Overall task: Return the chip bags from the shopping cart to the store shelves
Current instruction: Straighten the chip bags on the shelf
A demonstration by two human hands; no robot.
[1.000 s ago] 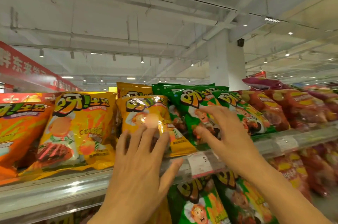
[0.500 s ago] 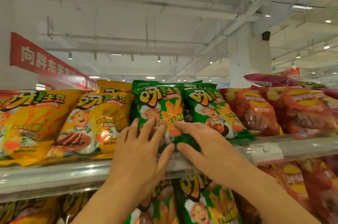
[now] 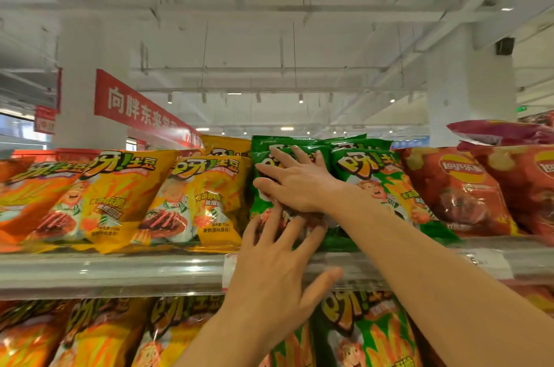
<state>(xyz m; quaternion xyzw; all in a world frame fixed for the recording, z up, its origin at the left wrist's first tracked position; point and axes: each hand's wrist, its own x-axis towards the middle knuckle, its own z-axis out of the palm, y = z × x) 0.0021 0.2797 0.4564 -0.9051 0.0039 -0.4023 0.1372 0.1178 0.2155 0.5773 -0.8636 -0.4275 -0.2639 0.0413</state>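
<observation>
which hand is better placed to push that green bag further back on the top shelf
Probably the right hand: its straight fingers lie flat across the upper front of the green chip bag, reaching deeper. The left hand sits lower, fingertips at the bag's bottom edge, thumb by the shelf rail.

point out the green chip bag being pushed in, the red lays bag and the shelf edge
green chip bag (image 3: 260,153), head view, its upper left corner
red Lay's bag (image 3: 455,186), head view, middle of its front
shelf edge (image 3: 105,272), head view, bare front rail at left
</observation>
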